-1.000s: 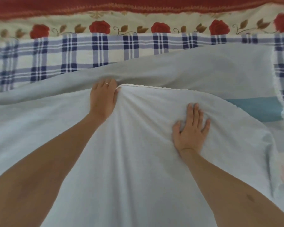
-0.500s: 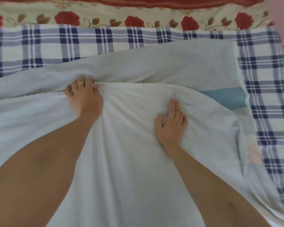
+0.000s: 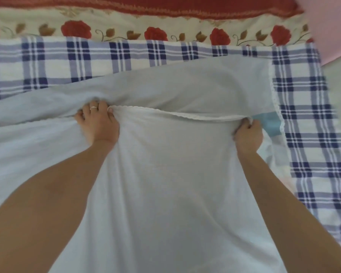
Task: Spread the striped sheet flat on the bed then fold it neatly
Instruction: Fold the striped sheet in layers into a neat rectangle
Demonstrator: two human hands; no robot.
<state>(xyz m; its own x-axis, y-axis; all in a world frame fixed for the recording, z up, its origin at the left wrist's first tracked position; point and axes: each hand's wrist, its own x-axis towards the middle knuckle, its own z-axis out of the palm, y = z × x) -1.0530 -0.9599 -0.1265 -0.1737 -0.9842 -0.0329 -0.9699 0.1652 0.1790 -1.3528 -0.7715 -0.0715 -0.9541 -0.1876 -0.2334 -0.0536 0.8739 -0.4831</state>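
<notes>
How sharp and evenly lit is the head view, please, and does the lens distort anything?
Head view: soft, even light, no glare; frame slightly soft, the plaid cover smeared near the right edge; the wide lens bows its lines and the rose border; left hand and right hand gripping the sheet are readable.
</notes>
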